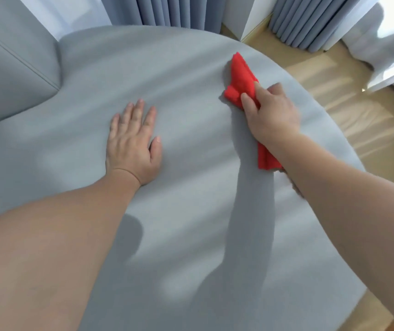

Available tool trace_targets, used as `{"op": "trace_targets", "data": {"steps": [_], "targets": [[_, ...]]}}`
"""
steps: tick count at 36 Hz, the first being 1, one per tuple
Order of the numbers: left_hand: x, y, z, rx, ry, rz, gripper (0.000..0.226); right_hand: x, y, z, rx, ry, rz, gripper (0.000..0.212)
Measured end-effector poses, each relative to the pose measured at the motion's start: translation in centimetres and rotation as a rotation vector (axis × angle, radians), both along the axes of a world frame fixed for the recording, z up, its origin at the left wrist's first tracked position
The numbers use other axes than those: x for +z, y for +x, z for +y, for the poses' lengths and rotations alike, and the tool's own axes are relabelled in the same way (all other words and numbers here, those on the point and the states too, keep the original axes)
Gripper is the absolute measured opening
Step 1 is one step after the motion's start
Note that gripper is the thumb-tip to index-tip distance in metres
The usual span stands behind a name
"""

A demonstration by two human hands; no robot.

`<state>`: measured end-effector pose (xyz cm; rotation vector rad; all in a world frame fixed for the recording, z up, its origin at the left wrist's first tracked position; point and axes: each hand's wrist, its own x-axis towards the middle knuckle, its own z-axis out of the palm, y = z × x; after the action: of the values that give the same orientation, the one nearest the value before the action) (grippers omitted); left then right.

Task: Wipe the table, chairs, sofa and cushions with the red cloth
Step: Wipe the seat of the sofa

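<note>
The right hand [271,115] presses the red cloth [242,75] onto the grey sofa seat [179,75], fingers clenched around it, while the left hand [132,144] lies flat beside it, fingers released.

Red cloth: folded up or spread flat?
Folded and bunched. The red cloth forms a narrow, layered strip under the right hand, its ends sticking out on both sides.

Right hand [271,115] grips red cloth [242,75], pressing it on grey sofa seat [191,139] near rounded edge. Left hand [132,142] flat, fingers spread, palm down on seat, apart from cloth. Backrest [12,75] upper left, blue-grey curtains [172,10] behind, wood floor [358,111] right.
</note>
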<state>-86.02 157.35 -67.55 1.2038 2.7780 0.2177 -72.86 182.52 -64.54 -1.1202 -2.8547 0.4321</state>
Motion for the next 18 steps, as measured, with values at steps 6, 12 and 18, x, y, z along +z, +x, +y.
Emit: {"op": "trace_targets", "data": {"steps": [6, 12, 18], "targets": [[0.5, 0.1, 0.2, 0.007, -0.018, -0.024, 0.064, 2.6, 5.1, -2.3, 0.255, 0.182, 0.144, 0.033], [0.4, 0.0, 0.2, 0.007, 0.006, -0.021, 0.064, 2.1, 5.8, -2.8, 0.223, 0.073, -0.113, 0.054], [0.2, 0.0, 0.3, 0.012, 0.001, -0.015, 0.064, 2.4, 8.9, -3.2, 0.288, -0.058, -0.013, 0.058]]}}
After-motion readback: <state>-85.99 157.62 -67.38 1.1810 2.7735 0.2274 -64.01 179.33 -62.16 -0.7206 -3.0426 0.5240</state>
